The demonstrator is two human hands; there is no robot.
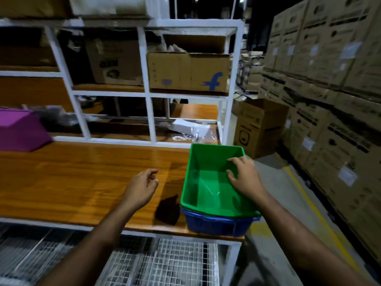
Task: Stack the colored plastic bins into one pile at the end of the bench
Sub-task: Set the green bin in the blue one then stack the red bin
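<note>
A green bin (207,188) sits nested inside a blue bin (216,225) at the right end of the wooden bench (72,178). My right hand (245,176) lies over the green bin's right wall, fingers spread and reaching into the bin, gripping nothing. Left of the stack, my left hand (142,186) hovers above the bench with fingers loosely curled and holds nothing. A purple bin (18,131) stands tilted at the far left of the bench, partly cut off by the frame edge.
A white shelf frame (148,93) with cardboard boxes rises behind the bench. Plastic wrap and white packets (193,129) lie behind the frame. Stacked cartons (329,100) line the aisle on the right. A wire mesh shelf (165,263) sits below the bench.
</note>
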